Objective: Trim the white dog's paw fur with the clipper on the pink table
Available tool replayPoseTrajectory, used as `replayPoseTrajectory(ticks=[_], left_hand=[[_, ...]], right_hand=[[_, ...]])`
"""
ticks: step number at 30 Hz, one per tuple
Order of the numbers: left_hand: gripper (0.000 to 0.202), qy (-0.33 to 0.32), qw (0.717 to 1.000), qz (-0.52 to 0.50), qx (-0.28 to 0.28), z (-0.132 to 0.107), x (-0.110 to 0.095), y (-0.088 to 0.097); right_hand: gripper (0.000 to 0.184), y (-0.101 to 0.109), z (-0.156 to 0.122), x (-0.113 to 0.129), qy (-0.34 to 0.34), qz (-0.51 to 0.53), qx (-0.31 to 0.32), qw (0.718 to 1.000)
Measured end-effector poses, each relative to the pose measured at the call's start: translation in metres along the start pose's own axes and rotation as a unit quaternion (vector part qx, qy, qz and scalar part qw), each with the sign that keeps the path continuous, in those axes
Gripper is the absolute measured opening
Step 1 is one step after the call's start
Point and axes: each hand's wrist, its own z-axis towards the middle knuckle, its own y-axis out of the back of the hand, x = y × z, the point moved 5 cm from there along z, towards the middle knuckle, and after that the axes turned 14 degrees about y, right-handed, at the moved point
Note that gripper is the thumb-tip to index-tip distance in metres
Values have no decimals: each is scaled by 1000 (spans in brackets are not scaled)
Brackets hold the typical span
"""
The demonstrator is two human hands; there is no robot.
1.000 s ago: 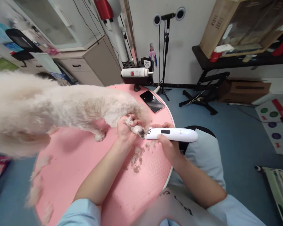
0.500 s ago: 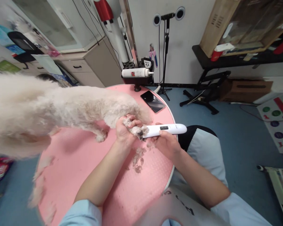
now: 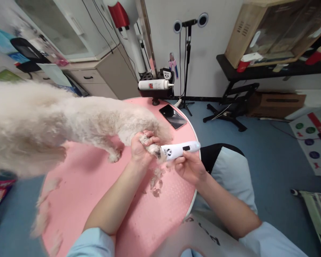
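Note:
A pale, fluffy dog [image 3: 77, 114] stands on the round pink grooming table [image 3: 96, 200], its body reaching in from the left. My left hand [image 3: 141, 148] is closed around one of its paws [image 3: 153, 149], with the dark pads and toe hair toward the right. In my right hand [image 3: 191, 166] is a white pet clipper [image 3: 178, 150], its head against the end of the paw and its body pointing right. The blade itself is hidden by the hair. Cut hair tufts [image 3: 156, 184] lie on the table just below both hands.
A phone [image 3: 173, 116] lies near the table's far right edge. Behind it, a holder on the post carries a white nozzle bottle [image 3: 155, 84] and nail clippers [image 3: 173, 66]. A ring-light stand [image 3: 188, 53] is beyond. More shed hair [image 3: 46, 200] lies along the left edge.
The clipper has rolled in my right hand, so its panda logo now faces up, and its rear end has tilted and drawn closer. My left hand keeps its hold on the paw.

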Motion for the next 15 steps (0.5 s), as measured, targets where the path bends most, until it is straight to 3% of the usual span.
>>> replayPoseTrajectory(ticks=[5,7,9,15], left_hand=[[14,0,1000,-7,14,2,-4,0],[13,-3,1000,-3,23,2,-5,0],[13,5,1000,-3,28,2,-5,-1],[14,-7,1000,-12,19,1,-5,0]], right_hand=[[44,-10,0,41,177,-181,54,966],[53,-19,0,48,236,-229,68,942],[50,-26,1,49,285,-257,67,921],[37,-36,6,32,294,-334,183,877]])
